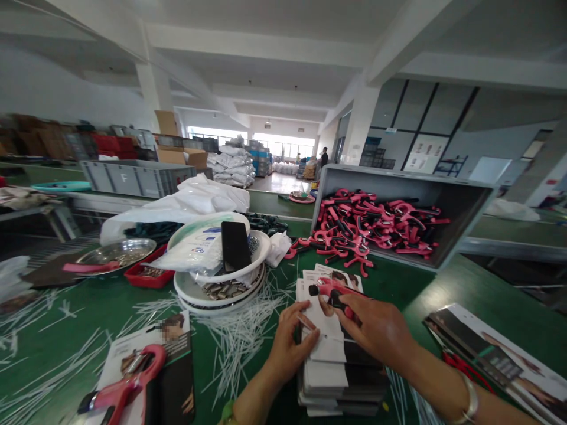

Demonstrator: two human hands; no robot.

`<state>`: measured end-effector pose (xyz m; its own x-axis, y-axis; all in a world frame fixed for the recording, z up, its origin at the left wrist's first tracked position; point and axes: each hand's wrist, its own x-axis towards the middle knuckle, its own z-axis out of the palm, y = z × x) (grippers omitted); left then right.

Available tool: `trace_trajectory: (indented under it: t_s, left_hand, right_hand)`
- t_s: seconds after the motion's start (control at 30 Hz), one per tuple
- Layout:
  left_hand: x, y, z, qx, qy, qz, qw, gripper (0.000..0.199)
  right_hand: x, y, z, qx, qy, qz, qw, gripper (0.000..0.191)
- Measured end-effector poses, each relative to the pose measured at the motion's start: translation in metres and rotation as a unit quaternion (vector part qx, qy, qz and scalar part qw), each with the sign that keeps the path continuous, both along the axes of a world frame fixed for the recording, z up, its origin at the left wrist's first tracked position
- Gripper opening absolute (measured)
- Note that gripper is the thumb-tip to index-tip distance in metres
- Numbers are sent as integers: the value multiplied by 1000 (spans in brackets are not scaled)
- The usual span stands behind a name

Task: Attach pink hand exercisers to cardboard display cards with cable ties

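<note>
A stack of printed cards lies on the green table in front of me. My left hand rests at the stack's left side, its fingers on the top card near a small hole. My right hand is closed around a pink and black clamp-like tool above the upper part of the stack. Another pink tool lies on a printed card at the lower left. Many more pink tools fill a tilted grey crate behind the stack.
White strips are scattered left of the stack. Bowls of metal parts with a black phone on top stand beyond them, beside a red tray. More cards and red-handled scissors lie right.
</note>
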<state>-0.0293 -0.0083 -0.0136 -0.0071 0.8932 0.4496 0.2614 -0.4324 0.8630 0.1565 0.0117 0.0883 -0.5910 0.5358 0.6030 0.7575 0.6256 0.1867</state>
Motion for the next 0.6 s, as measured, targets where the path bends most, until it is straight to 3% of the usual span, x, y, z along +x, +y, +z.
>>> trace_trajectory:
  t_s: [0.07,0.17,0.33,0.47,0.6]
  left_hand:
    - [1,1,-3,-7,-25,-3,1000,14]
    - [3,2,-6,-48,-76,-17,996,43]
    - [1,1,-6,-70,-113,-53,990,69]
    - [-6,0,-10,-69,-113,-94,987,64]
    - [-7,1,-14,-67,-105,-95,988,58]
  right_hand:
    - [-11,-10,4,17,-33,-12,999,12]
    - [-24,-23,6,17,-80,-28,996,1]
    - [-31,-36,-11,-18,-77,-50,996,5]
    - [-27,-51,-29,-35,-14,1,999,23]
    - [-5,-57,-27,-50,67,43,996,25]
